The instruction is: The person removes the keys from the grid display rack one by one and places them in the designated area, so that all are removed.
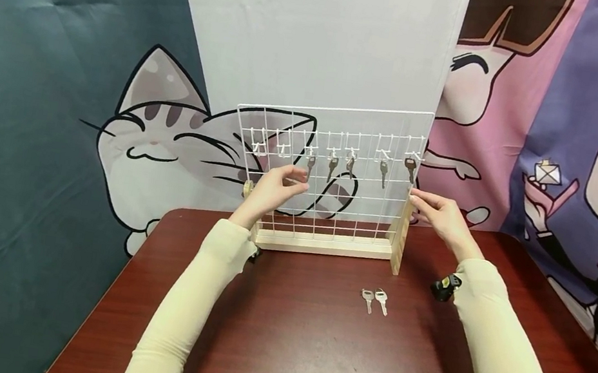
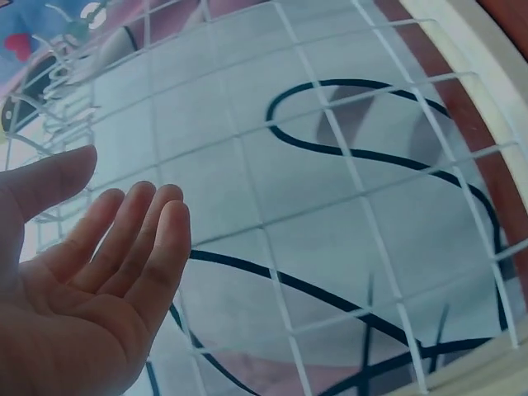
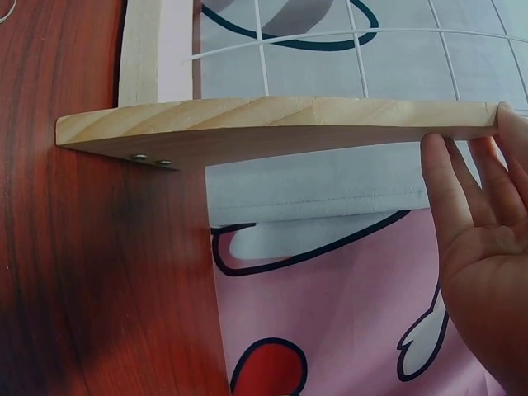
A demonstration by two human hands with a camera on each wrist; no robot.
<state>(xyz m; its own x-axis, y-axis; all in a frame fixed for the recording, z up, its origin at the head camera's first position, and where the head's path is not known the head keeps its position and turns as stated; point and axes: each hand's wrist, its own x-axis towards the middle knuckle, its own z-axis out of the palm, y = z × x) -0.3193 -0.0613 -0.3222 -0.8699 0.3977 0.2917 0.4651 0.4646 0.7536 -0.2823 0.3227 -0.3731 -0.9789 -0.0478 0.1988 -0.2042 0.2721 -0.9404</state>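
Note:
A white wire grid rack [image 1: 356,215] stands on the table, and several keys [image 1: 383,172] hang from its hooks. My right hand [image 1: 442,219] pinches the upper end of the rack's wooden side upright [image 3: 272,115], thumb on one face and fingers on the other. In front of the grid, near the leftmost hanging key [image 1: 311,165], is my left hand [image 1: 276,193]. Its fingers are loosely bent with nothing between them, as the left wrist view [image 2: 107,289] also shows. Two loose keys [image 1: 367,299] lie on the table before the rack.
The dark red table [image 1: 296,349] extends toward me and to both sides. Two hooks [image 1: 283,150] at the grid's left carry no keys. Behind the rack hangs a cloth backdrop [image 1: 323,34] printed with cartoon figures. The rack has a pale wooden base bar [image 1: 325,244].

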